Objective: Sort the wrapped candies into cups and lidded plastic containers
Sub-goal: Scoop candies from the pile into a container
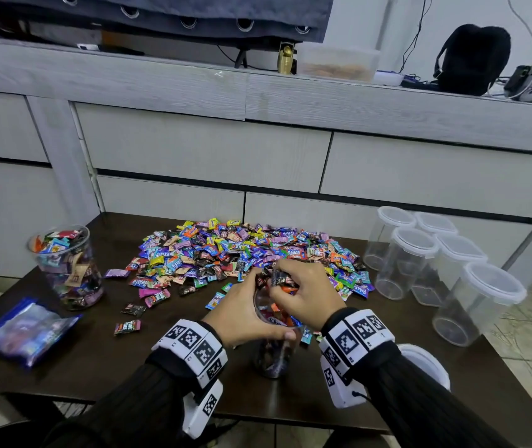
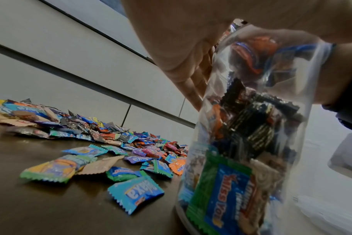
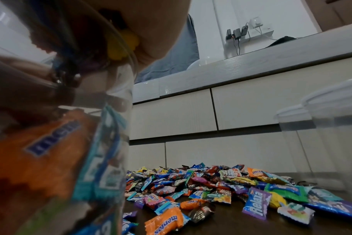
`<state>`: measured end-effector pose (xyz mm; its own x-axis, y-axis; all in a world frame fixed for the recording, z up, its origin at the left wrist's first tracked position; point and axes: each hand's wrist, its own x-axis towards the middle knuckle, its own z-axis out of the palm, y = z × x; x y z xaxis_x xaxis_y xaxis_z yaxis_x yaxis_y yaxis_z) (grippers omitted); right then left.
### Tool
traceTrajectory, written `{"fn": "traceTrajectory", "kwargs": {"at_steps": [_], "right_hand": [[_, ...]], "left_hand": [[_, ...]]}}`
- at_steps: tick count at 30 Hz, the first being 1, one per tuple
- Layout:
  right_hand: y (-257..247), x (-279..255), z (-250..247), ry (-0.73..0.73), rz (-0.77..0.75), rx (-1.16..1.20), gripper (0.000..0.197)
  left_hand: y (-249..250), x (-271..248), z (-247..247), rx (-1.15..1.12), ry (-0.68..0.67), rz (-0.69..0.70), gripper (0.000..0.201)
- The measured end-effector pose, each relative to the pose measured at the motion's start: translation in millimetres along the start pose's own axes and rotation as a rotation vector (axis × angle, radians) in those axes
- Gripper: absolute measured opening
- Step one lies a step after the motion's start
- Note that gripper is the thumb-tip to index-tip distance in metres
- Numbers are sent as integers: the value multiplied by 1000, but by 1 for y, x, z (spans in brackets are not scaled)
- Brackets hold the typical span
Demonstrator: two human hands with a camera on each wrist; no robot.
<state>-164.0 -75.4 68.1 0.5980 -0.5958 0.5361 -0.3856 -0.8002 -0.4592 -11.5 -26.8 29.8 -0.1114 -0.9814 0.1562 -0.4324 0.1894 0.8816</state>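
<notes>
Head view: clear cup (image 1: 274, 347) stands upright on the desk (image 1: 103, 357), left hand (image 1: 242, 315) wrapped round its rim, right hand (image 1: 306, 292) directly above the mouth, clutching candies (image 1: 282, 279); drop is straight down. Left wrist: cup wall (image 2: 251, 127) nearly full. Right wrist: candy pile (image 3: 221, 187) beyond, lidded containers (image 3: 322, 143) to the right.
</notes>
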Motion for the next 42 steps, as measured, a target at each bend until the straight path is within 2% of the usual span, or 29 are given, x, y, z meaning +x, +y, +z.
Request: {"fn": "traceTrajectory", "kwargs": {"at_steps": [5, 9, 13, 20, 23, 26, 27, 29, 30, 31, 34, 38, 42], "right_hand": [[4, 5, 0, -103, -21, -74, 7], [6, 6, 1, -37, -14, -89, 15], [6, 4, 0, 26, 3, -42, 10], [5, 4, -3, 49, -13, -49, 24], [7, 3, -2, 36, -4, -47, 28], [8, 5, -1, 58, 14, -56, 23], [9, 5, 0, 81, 27, -48, 21], [9, 4, 0, 145, 66, 0, 19], [10, 4, 0, 174, 81, 24, 17], [10, 4, 1, 196, 85, 36, 16], [11, 2, 2, 223, 72, 36, 11], [13, 3, 4, 228, 99, 85, 10], [10, 6, 4, 109, 36, 99, 23]], "left_hand": [[-2, -1, -2, 23, 11, 2, 100], [0, 0, -2, 51, 19, -15, 94], [1, 0, -3, 60, 13, -10, 90], [-6, 3, -2, 16, -6, -6, 107], [-6, 3, -2, 6, -21, -14, 105], [-5, 4, -3, 13, -14, 9, 101], [-5, 4, -3, 29, -9, 14, 108], [-3, 4, -4, 103, 0, -14, 133], [-3, 3, -5, 125, 3, -28, 136], [-3, 3, -5, 119, 4, -24, 131], [-4, 3, -2, 21, -11, 21, 89], [-4, 3, 1, -131, -7, 35, 84], [-3, 4, 0, -86, -9, 55, 83]]}}
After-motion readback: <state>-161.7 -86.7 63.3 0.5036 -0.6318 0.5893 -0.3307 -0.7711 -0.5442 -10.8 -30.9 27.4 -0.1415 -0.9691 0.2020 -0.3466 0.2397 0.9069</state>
